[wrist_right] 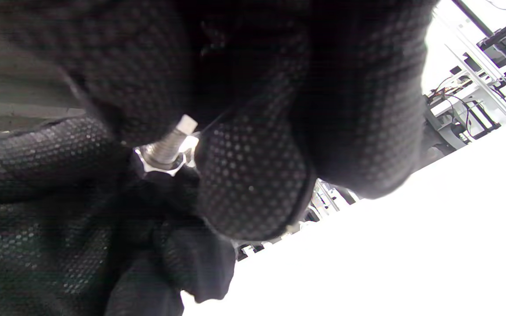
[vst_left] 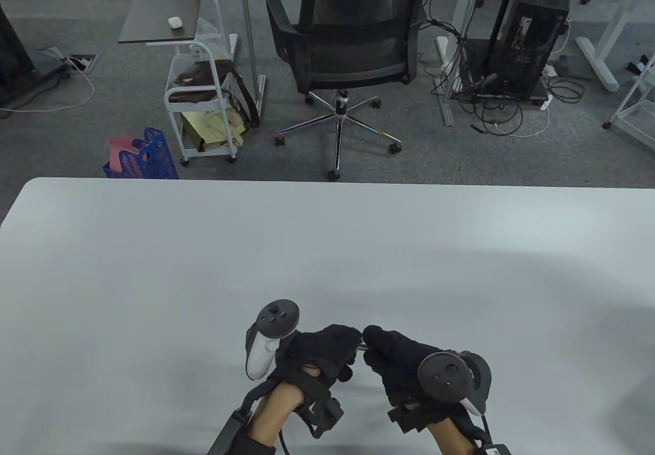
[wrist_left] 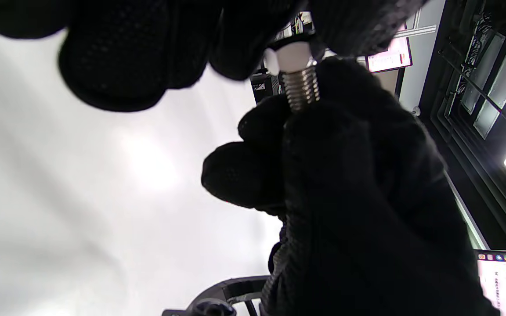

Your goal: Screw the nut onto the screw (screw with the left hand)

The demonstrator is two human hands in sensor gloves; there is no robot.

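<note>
Both hands meet just above the near edge of the white surface [vst_left: 153,250], fingertips together, knuckles almost touching. The left hand [vst_left: 320,355] has its fingers curled around the nut [wrist_right: 158,164], which shows in the right wrist view as a bright metal ring seated on the thread. The right hand [vst_left: 404,368] is closed on the screw [wrist_left: 300,85], pinching its shank so that only a short stretch of silver thread shows between the two gloves. From the table view the screw lies roughly level, its long axis running left to right between the hands, with a whitish tip [wrist_left: 290,57] at the end towards the left hand. I cannot tell how far the nut has gone along the thread.

Beyond the surface, on the carpet, a blue slotted basket [vst_left: 146,155] holds something pink. Beside it a white wheeled cart [vst_left: 202,112] carries a brown bag on its upper shelf and a yellowish bag below. A black office chair [vst_left: 348,45] stands behind.
</note>
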